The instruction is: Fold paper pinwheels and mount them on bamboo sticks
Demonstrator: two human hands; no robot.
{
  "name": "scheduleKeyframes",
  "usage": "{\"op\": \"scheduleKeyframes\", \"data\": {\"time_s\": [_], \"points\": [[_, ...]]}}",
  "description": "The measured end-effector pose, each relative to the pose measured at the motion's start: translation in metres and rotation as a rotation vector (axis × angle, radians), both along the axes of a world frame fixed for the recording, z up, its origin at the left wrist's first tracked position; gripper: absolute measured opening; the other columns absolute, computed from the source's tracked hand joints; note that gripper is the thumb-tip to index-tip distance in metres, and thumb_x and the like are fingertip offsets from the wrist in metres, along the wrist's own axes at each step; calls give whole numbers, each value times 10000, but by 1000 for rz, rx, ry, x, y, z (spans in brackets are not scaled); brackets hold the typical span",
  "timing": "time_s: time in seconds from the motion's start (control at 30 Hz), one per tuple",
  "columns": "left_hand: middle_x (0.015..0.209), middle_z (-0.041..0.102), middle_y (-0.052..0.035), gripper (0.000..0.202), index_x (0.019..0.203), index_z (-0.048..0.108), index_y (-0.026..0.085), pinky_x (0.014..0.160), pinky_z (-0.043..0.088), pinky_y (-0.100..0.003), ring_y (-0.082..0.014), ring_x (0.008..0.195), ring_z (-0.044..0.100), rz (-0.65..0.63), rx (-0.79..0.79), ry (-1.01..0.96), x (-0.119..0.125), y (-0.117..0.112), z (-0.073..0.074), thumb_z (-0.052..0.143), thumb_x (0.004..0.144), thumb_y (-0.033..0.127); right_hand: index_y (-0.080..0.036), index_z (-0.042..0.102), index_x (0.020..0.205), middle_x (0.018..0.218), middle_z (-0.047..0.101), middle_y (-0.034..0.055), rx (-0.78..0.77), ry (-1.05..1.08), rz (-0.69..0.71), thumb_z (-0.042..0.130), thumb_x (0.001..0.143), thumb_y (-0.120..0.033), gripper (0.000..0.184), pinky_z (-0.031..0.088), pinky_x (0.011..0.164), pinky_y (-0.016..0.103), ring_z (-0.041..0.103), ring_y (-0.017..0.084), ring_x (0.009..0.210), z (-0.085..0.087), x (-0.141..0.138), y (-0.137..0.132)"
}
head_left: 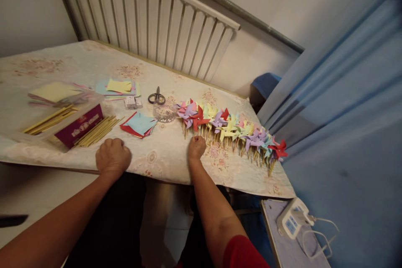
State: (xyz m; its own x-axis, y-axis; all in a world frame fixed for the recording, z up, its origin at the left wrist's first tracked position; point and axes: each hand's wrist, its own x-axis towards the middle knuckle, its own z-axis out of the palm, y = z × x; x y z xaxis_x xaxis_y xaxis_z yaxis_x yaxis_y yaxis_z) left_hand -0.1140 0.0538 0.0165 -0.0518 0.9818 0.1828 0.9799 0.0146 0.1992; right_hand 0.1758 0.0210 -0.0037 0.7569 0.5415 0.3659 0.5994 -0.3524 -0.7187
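Observation:
My left hand (113,156) rests as a fist on the table's front edge, with nothing seen in it. Just beyond it lies a bundle of thin wooden sticks (96,131), beside a clear plastic box (47,140) with a purple label. My right hand (197,148) is also closed in a fist on the cloth, with no object showing. It is close to the left end of a long row of paper pinwheels (230,127) on sticks. Between the hands and farther back is a stack of red and light blue paper squares (140,124).
Scissors (157,96) and a clear dish of small pieces (165,114) lie behind the squares. Small white boxes (132,102) sit by pastel paper (119,86). A radiator (176,25) backs the table; a blue curtain (339,134) and a power strip (293,220) are at right.

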Motion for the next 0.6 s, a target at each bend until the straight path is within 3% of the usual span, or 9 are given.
{"op": "scheduleKeyframes", "data": {"time_s": [0.6], "points": [[1077, 630, -190, 365, 1066, 676, 131, 765, 424, -411, -329, 995, 591, 2, 14, 1, 0, -1, -3, 369, 919, 264, -195, 621, 719, 779, 652, 101, -12, -15, -20, 541, 822, -158, 136, 407, 736, 336, 572, 235, 754, 0, 0, 2]]}}
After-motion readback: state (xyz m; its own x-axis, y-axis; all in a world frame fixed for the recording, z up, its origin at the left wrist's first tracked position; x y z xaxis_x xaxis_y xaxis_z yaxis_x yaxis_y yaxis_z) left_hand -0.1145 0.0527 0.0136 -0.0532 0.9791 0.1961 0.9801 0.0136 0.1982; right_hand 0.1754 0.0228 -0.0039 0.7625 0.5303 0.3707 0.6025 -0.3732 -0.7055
